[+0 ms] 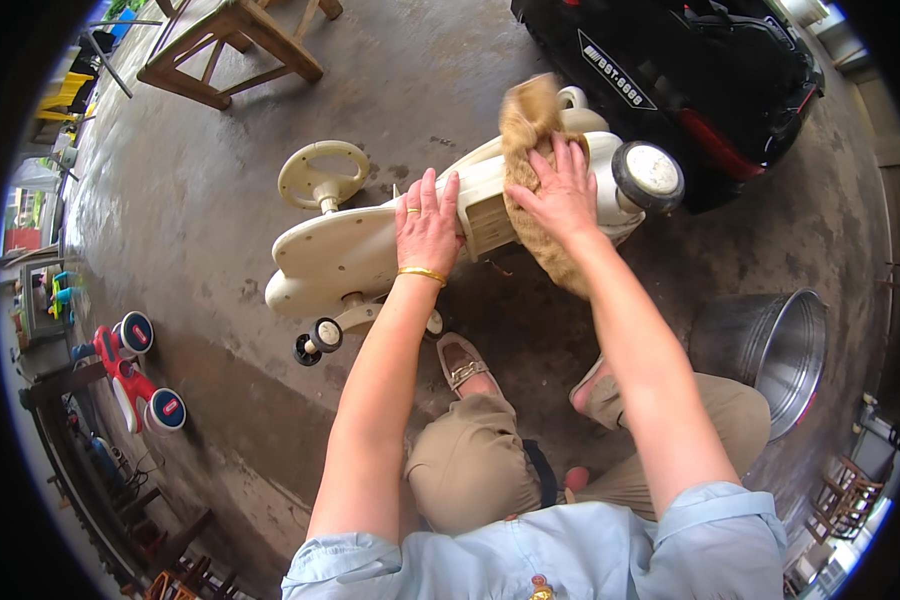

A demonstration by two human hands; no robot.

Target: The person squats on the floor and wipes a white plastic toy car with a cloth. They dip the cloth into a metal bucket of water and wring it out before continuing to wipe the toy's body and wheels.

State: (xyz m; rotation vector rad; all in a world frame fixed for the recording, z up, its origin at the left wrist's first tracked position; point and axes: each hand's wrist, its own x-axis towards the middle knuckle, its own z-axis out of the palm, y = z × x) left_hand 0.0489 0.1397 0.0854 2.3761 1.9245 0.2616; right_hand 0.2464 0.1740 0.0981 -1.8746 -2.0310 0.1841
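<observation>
A cream plastic ride-on toy car [337, 251] lies tipped in front of me, its steering wheel [324, 174] on the far side and its small front wheels [325, 334] towards me. Over the middle of its body rests my left hand [430, 229], fingers reaching to the upper edge and a gold bangle at the wrist. My right hand [559, 187] presses a tan cloth [529, 127] against the rear of the car. The cloth drapes down both sides and its upper end is blurred. A black-tyred rear wheel [649, 178] sticks up just right of that hand.
Behind the toy stands a black toy car [667, 82] with a plate bearing writing. A metal bucket [757, 345] sits to my right. On the left is a red scooter-like toy [124, 371], and a wooden stool [232, 49] stands far left. The concrete floor [217, 180] looks wet in patches.
</observation>
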